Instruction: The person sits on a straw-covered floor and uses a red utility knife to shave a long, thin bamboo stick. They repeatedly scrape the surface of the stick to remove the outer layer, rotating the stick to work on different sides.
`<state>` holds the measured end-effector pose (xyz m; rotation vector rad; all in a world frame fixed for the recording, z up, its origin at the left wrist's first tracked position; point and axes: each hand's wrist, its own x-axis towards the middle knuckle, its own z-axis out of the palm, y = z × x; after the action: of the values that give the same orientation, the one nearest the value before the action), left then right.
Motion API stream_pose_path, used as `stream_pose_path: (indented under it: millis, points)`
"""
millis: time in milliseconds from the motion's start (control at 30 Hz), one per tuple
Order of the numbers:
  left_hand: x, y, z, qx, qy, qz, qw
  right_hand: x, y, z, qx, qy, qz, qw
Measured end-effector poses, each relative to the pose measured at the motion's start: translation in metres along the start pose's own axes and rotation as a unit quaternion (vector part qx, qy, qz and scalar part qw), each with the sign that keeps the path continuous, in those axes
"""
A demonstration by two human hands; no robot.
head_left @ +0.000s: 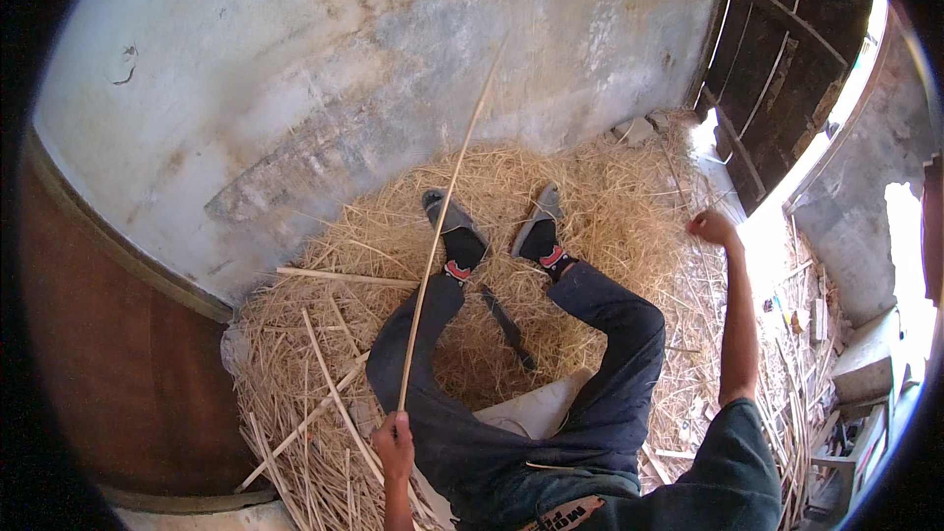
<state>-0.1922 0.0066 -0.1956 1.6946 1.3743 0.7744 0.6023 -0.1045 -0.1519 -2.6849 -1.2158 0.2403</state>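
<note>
My left hand [394, 444] is closed round the lower end of a long, thin bamboo strip [440, 254]. The strip slants up and away past my left foot, its far end in front of the wall. Out to the right, my right hand [714, 228] is raised on a stretched arm over the litter, its fingers curled together. Whether anything thin sits in those fingers I cannot make out. Between my feet, a dark, long-bladed knife [508, 329] lies on the shavings, touched by neither hand.
Straw-like shavings [610, 187] cover the floor round my sandalled feet. Several pale strips [320, 413] lie in a heap at the left. A stained wall [393, 69] rises ahead, a brown panel [118, 334] at left. Dark wooden door [777, 49] stands far right, above a wooden stool [851, 452].
</note>
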Motion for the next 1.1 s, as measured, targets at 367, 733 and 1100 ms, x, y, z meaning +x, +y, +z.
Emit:
stream_pose_path:
  millis: [367, 733, 1100]
  points:
    - [0.03, 0.15, 0.069, -0.255, -0.188, -0.042, 0.948, -0.168, -0.286, -0.001, 0.392, 0.129, -0.217, 0.885]
    - [0.032, 0.219, 0.095, -0.214, -0.239, 0.114, 0.94, -0.233, -0.342, -0.033, 0.304, 0.166, -0.438, 0.829]
    - [0.024, 0.261, 0.094, -0.037, -0.114, 0.2, 0.972, -0.242, -0.355, -0.041, 0.251, 0.25, -0.462, 0.813]
